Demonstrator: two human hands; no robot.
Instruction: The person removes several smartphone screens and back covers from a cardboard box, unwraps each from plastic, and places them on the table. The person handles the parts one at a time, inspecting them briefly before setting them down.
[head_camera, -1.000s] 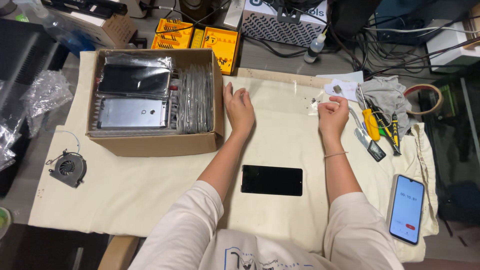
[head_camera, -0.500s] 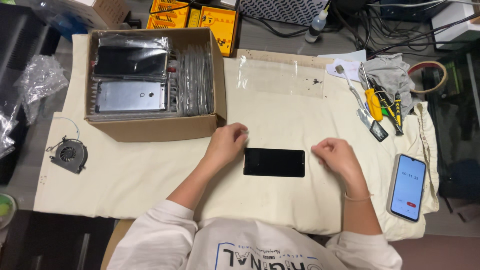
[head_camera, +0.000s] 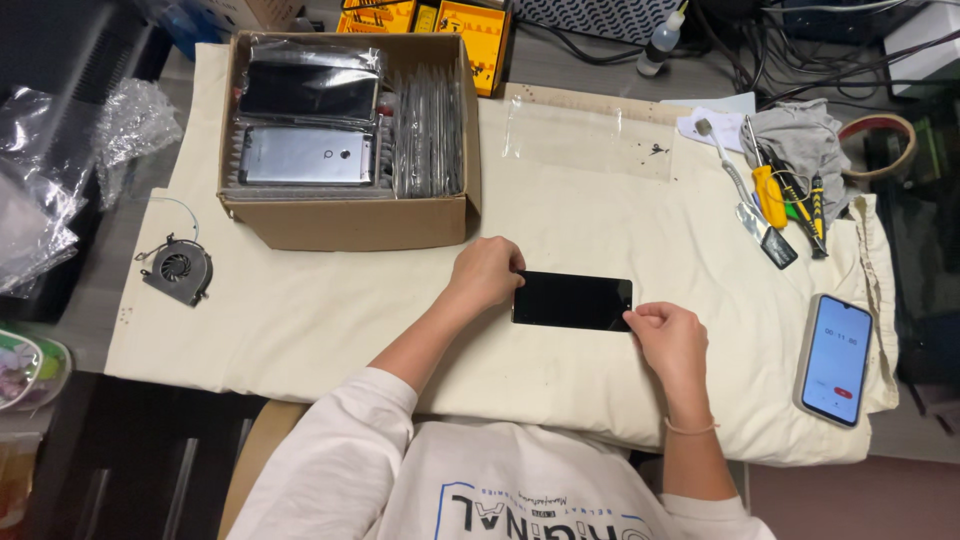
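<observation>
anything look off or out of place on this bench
Mostly orderly. One oddity: a small cooling fan lies off the cloth, alone on the bare table left of the cardboard box. The black phone lies flat, held at its ends by left hand and right hand.

Grey desk (head_camera: 150, 215) under a cream cloth (head_camera: 330, 330) covering most of it. On the cloth: open cardboard box (head_camera: 350, 222) at the back left, black phone (head_camera: 572, 301) lying flat near the middle, clear plastic bag (head_camera: 590, 140) behind it, screwdrivers (head_camera: 775, 195) and grey rag (head_camera: 805, 140) at the right, lit phone (head_camera: 836, 358) at the right edge. Small black fan (head_camera: 177, 269) lay half off the cloth's left border.
</observation>
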